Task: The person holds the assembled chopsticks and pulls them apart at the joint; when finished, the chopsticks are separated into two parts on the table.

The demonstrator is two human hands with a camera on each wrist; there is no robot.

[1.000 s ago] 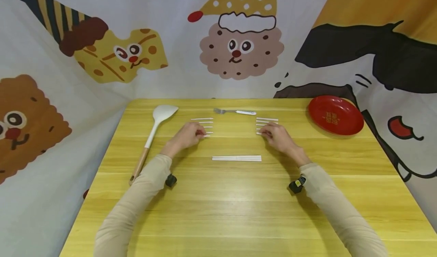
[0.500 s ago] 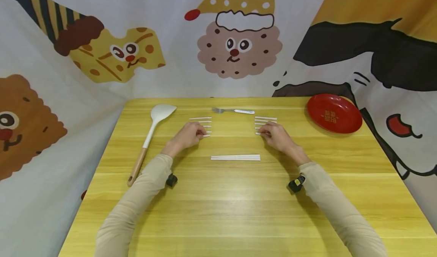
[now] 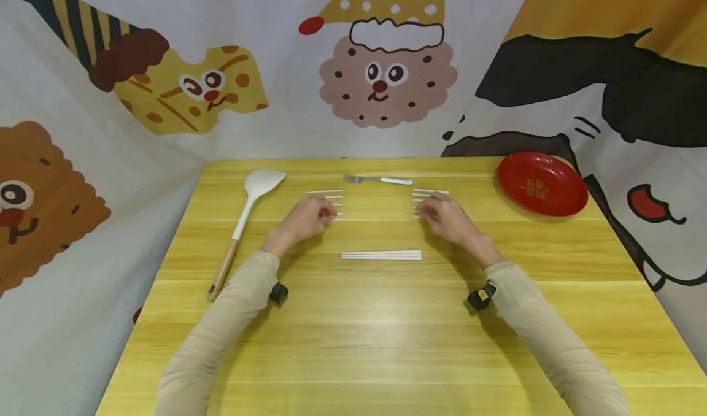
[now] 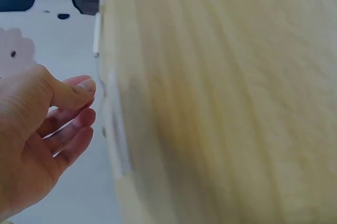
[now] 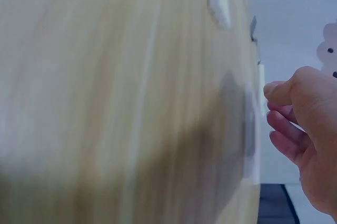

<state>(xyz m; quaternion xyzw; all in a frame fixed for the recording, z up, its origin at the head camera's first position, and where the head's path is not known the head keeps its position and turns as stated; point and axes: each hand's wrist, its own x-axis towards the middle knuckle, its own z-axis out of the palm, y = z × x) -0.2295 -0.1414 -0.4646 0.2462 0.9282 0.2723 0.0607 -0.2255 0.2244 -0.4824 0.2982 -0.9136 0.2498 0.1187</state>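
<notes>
White sticks [image 3: 324, 191] lie in two columns of parallel pieces on a wooden worktop [image 3: 381, 318], nearer the person than the fork [image 3: 385, 180], one column towards its left, the other towards its right. At the left column is the left hand [image 3: 305, 216]; at the right column, the right hand [image 3: 444, 218]. Both have loosely bent fingers, thumb drawn close to forefinger, with nothing visible between. Five sticks show on the left; the right hand covers part of its column, so its count is uncertain. With both columns evenly spaced, the laying-out appears well along. A bundle [image 3: 381, 255] of similar pieces, nearer the person than the fork, lies side by side and unspread; it may be what is left. Well left of the fork is a white spatula [image 3: 241, 224] with a wooden handle. Well right of it sits a red plate [image 3: 562, 189], only gold lettering showing inside.
</notes>
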